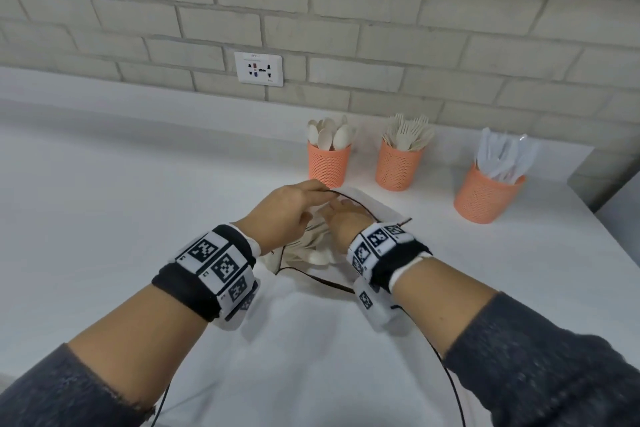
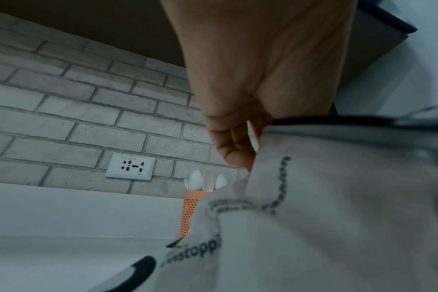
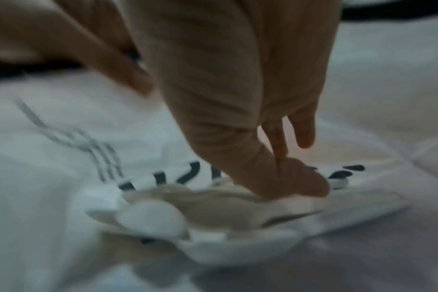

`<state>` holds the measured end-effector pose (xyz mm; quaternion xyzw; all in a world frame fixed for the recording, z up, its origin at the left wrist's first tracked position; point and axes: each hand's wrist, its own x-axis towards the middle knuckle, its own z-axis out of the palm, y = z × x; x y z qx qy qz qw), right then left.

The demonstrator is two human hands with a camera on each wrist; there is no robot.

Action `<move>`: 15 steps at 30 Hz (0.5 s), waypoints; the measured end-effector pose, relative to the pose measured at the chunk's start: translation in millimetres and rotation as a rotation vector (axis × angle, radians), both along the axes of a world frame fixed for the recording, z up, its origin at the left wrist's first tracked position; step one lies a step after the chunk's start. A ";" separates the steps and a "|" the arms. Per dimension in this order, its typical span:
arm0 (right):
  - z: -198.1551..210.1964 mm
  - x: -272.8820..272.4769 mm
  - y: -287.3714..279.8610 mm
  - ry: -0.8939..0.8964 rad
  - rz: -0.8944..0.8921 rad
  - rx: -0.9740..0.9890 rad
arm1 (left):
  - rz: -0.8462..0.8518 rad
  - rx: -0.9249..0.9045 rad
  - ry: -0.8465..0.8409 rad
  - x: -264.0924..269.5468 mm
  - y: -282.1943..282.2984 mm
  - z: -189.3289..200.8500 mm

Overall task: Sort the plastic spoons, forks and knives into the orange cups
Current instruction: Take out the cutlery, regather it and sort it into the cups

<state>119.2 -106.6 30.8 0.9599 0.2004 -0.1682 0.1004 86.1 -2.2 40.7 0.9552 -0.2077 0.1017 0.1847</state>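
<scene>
A white cloth bag with black trim lies open on the counter, and a pile of pale plastic cutlery shows inside it. My left hand grips the bag's rim and holds it up; in the left wrist view its curled fingers hold the bag at the trim. My right hand is inside the bag. In the blurred right wrist view that hand reaches down with straight fingers, and one fingertip touches the cutlery pile. Three orange cups stand behind: spoons, forks, knives.
The white counter runs back to a grey brick wall with a socket plate. The counter ends just right of the knife cup. Thin black cables run down from both wristbands.
</scene>
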 end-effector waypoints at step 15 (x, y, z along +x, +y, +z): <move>-30.9 45.7 -16.8 0.195 0.236 -0.025 | 0.087 0.028 0.157 2.3 20.4 1.7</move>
